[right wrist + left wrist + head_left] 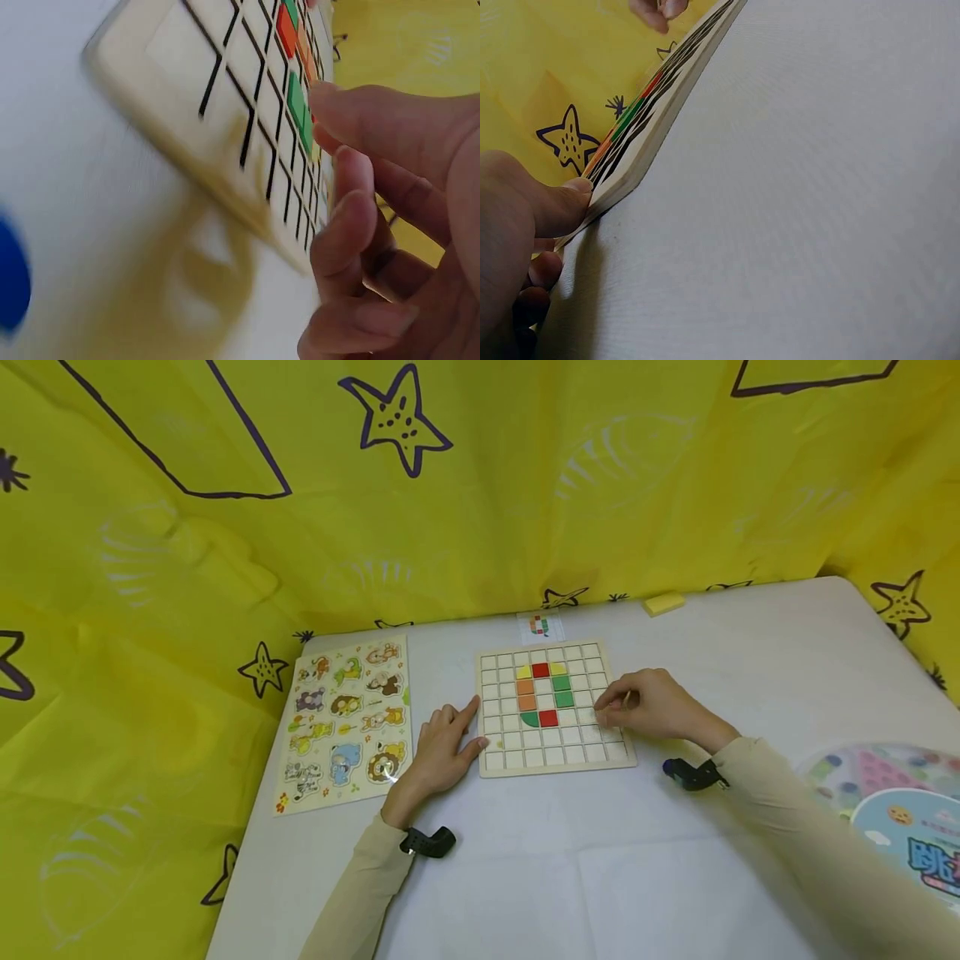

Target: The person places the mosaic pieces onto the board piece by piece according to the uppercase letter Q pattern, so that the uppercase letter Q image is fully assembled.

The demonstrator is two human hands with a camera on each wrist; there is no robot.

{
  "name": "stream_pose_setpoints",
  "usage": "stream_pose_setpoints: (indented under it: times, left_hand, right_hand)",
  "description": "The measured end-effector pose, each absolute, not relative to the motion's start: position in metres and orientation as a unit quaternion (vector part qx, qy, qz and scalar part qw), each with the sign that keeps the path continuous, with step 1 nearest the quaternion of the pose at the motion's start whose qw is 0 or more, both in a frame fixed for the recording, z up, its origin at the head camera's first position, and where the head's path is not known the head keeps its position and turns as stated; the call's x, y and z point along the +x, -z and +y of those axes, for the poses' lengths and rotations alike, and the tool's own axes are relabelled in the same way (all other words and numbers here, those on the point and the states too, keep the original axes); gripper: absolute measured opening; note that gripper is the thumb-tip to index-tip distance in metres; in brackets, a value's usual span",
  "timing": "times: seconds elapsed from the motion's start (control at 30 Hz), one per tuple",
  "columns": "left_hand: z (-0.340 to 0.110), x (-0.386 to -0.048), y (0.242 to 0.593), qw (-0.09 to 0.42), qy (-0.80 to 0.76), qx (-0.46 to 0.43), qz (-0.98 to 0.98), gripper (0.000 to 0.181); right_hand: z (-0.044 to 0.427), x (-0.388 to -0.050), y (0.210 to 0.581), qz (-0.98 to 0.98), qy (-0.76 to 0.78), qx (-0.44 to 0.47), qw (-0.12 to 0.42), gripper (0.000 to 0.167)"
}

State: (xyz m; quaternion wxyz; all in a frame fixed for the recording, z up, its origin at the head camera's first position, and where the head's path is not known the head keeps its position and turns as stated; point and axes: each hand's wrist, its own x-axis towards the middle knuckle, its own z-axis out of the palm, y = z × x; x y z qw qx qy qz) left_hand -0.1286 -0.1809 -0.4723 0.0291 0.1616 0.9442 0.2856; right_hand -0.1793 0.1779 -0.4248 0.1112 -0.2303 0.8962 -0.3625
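Note:
A square wooden grid board (525,762) lies on the table, with red, orange, green and yellow tiles set in a ring near its middle. My left hand (438,752) touches the board's left edge, index finger extended along it. In the left wrist view the thumb (566,210) rests at the board's corner. Over the right edge of the board hovers my right hand (648,706), thumb and index tips brought together. Seen from the right wrist, its other fingers (345,232) are bent; whether a small piece sits between the tips is hidden.
Left of the board lies an animal puzzle board (345,722). A small pattern card (551,627) lies behind the grid, and a yellow block (664,603) at the table's back edge. Round colourful packaging (900,827) is at right. A yellow patterned cloth (487,527) hangs behind.

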Motion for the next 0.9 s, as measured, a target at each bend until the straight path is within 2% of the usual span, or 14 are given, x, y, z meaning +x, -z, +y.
stream_pose_setpoints:
  times: [0.3,0.6,0.9]
  left_hand:
    - [-0.183,-0.128,0.474,0.026,-0.291,0.164,0.942,0.068]
    - [-0.182,-0.129,0.476,0.016,-0.288,0.172,0.942,0.067]
    - [-0.182,-0.129,0.476,0.019,-0.287,0.172,0.942,0.067]
  right_hand:
    - [0.228,-0.158,0.423,0.914,0.309,-0.234,0.118,0.013]
    - [0.265,-0.134,0.421,0.922,0.285,-0.216,0.147,0.027]
    - [0.291,-0.124,0.418,0.941,0.222,-0.174,0.189,0.049]
